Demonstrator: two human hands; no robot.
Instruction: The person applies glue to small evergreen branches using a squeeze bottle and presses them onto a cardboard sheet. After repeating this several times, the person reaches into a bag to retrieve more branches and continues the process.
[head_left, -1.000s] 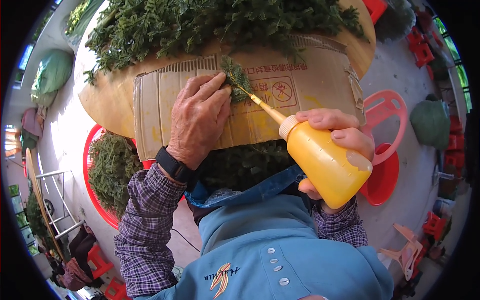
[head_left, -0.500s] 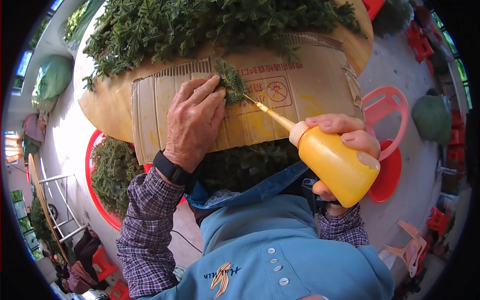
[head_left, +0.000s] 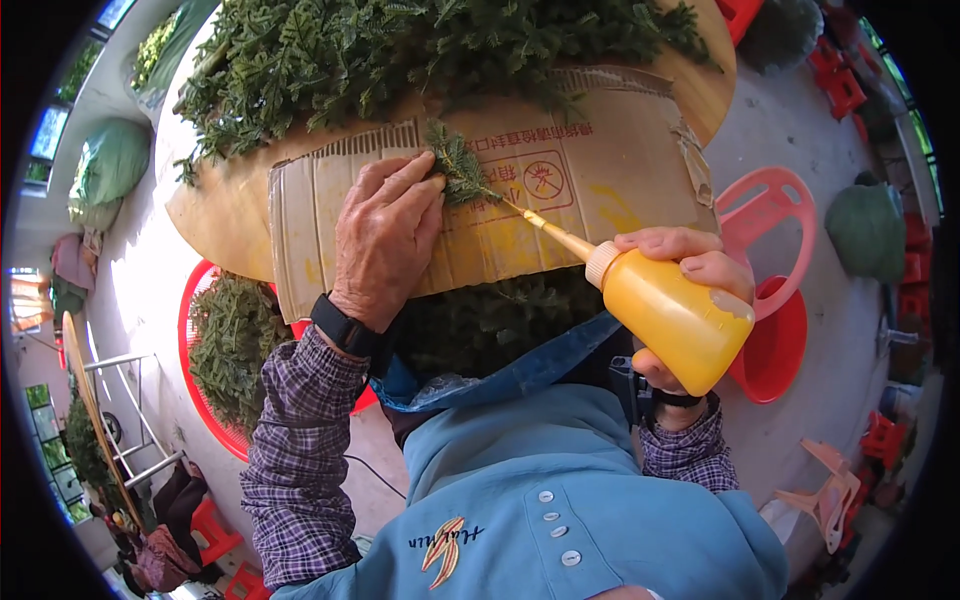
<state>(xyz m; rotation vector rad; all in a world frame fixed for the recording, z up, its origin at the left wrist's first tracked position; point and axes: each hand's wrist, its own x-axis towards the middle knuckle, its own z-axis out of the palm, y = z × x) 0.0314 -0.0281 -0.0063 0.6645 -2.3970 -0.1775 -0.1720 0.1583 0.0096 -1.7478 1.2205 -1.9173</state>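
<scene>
My left hand [head_left: 385, 235] is closed with its fingertips pinching a small green conifer sprig [head_left: 458, 165] against a flat cardboard sheet [head_left: 620, 160]. The sprig's bare stem end points right, toward my other hand. My right hand [head_left: 690, 265] is wrapped round a yellow squeeze bottle [head_left: 672, 318], tilted with its long nozzle toward the sprig. The nozzle's thin tip is at or very close to the stem end; whether they touch I cannot tell. Yellow smears mark the cardboard beneath.
A large heap of conifer sprigs [head_left: 400, 50] covers the far part of the round wooden table [head_left: 225, 225]. More greenery fills a red basket [head_left: 190, 340] at left and lies below the cardboard's near edge. At right are a pink plastic handle [head_left: 795, 215] and a red container [head_left: 775, 350].
The bottle's nozzle tip has shifted slightly right along with the bottle. My left hand still holds the sprig in nearly the same spot; the whole view has shifted a little.
</scene>
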